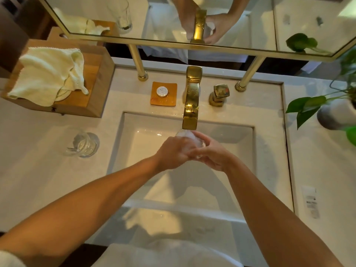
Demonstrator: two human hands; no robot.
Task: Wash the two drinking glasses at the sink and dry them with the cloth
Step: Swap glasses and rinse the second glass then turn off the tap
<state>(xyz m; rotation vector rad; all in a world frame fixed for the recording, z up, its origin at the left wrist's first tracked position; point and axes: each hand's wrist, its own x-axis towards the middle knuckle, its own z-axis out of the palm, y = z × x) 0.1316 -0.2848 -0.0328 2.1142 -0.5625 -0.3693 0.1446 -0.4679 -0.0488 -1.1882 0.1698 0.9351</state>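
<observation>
Both hands over the sink basin [134, 143], right under the spout of the gold faucet [190, 99]; left hand [173, 151] & right hand [212, 154] meet around one drinking glass [189, 138], fingers of each curled round it, left from the left side, right from the right; glass mostly hidden, only a clear bit shows betw. the hands; can't tell if water runs. Second glass [83, 144] stands on the desk [38, 170] left of the basin, well apart from the hands; pale cloth [50, 74] lies crumpled on a wooden box [96, 93] further back on the left. Soap dish [163, 101] w/ round wrapped soap [161, 91] just left of the faucet; faucet handle [219, 93] just right; leafy plant [306, 106] at the desk's right side; mirror [192, 20] behind reflects the hands.
</observation>
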